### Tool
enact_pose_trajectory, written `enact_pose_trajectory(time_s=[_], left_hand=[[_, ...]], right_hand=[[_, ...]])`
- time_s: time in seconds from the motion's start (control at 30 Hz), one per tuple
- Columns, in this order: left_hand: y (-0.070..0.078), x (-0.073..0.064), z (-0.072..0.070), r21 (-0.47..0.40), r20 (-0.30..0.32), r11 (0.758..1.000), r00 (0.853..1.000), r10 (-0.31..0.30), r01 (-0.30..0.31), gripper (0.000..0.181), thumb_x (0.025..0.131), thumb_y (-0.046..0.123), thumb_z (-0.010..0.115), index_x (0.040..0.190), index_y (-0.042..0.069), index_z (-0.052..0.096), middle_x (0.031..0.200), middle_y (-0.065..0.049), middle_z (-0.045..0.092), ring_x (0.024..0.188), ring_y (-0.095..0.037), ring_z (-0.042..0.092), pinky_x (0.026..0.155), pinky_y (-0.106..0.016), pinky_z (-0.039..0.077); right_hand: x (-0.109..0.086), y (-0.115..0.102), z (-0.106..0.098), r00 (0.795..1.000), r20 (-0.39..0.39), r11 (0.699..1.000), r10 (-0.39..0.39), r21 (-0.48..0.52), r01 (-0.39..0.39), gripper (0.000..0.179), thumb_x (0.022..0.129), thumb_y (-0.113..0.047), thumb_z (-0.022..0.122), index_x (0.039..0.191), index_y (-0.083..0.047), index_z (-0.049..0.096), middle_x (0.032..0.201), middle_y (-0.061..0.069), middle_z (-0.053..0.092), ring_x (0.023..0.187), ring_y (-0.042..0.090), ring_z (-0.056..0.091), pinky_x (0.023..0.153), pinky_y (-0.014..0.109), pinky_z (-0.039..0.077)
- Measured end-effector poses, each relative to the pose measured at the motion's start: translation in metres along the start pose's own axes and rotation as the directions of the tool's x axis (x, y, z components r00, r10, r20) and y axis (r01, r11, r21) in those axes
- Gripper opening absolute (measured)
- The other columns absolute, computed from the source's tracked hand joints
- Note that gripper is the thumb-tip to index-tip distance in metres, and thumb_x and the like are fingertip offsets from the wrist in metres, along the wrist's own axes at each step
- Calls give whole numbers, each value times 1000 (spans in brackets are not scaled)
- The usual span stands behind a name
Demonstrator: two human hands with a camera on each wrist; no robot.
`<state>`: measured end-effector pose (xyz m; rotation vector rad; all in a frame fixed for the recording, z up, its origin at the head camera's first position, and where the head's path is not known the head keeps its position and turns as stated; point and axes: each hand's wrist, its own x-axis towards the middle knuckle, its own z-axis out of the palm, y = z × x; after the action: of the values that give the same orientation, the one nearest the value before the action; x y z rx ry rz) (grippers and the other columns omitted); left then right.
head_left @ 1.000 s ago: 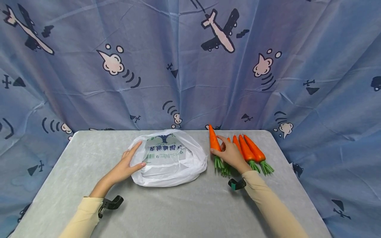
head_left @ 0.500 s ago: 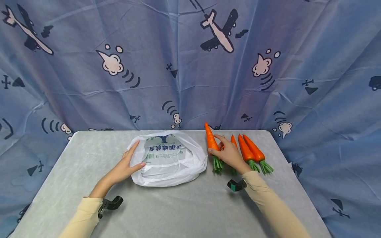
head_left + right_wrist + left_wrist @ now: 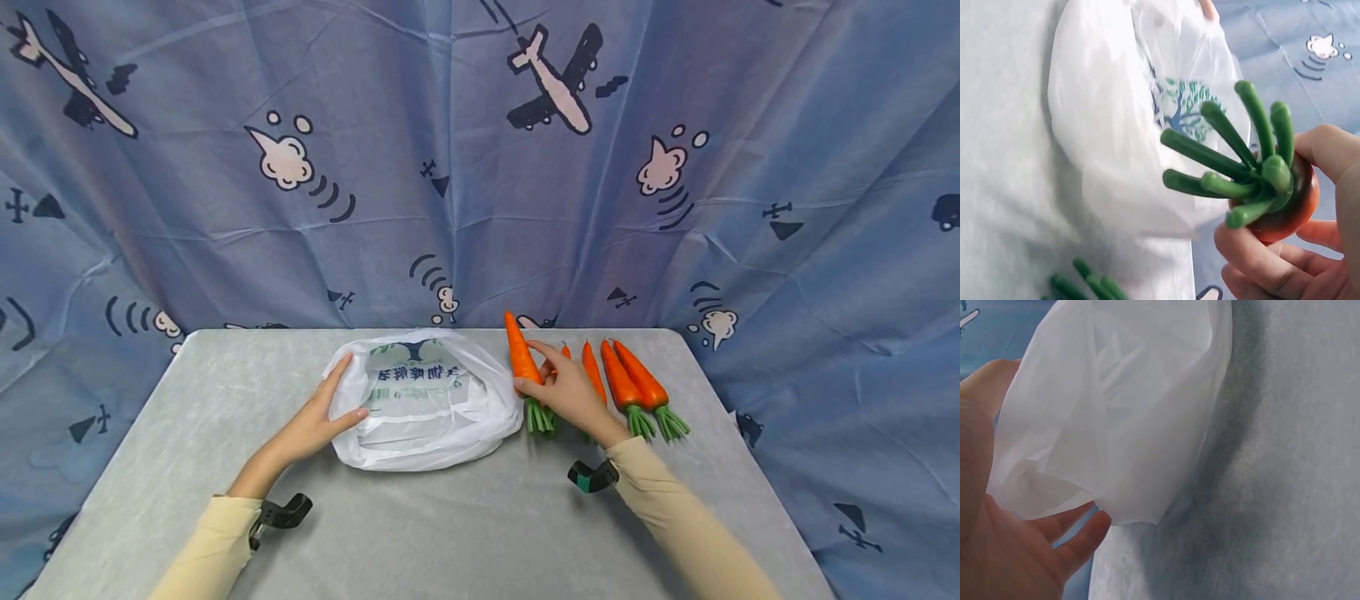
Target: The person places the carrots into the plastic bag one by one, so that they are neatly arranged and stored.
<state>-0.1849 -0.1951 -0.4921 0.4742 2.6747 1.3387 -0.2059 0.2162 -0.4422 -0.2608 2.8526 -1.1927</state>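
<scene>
My left hand [image 3: 318,421] touches the left side of a white plastic bag [image 3: 427,450], its thumb and fingers spread along the rim. In the left wrist view the white film of the bag [image 3: 1141,431] lies between the thumb and the fingers. The bag stands with its mouth gaping, green and blue print showing inside. My right hand [image 3: 572,396] pinches a carrot [image 3: 520,350] near its green stems, tip pointing away, raised close to the bag's right edge. Close up in the right wrist view, the carrot's cut green stems [image 3: 1235,169] face the camera.
Several more carrots lie right of the bag; one [image 3: 592,367] is partly behind my right hand, and a pair [image 3: 637,383] rests side by side farther right. A grey-white table [image 3: 450,533] ends at a blue patterned curtain [image 3: 480,167].
My right hand has moved left with the carrot, bringing it nearer the bag and uncovering other carrots on the table. The left hand and the bag have stayed put.
</scene>
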Motion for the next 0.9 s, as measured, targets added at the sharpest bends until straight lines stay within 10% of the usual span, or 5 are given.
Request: enact_pose_trajectory(time_s=[0.9], left_hand=[[3, 2, 3, -35, 20, 999, 999, 28, -27, 99, 93, 33, 68, 160, 28, -4, 167, -19, 2, 152, -46, 9, 118, -69, 16]], right_hand=[[-17, -43, 38, 982, 119, 988, -150, 42, 146, 69, 81, -37, 80, 143, -23, 52, 76, 1, 60, 61, 12, 50, 54, 20, 43]])
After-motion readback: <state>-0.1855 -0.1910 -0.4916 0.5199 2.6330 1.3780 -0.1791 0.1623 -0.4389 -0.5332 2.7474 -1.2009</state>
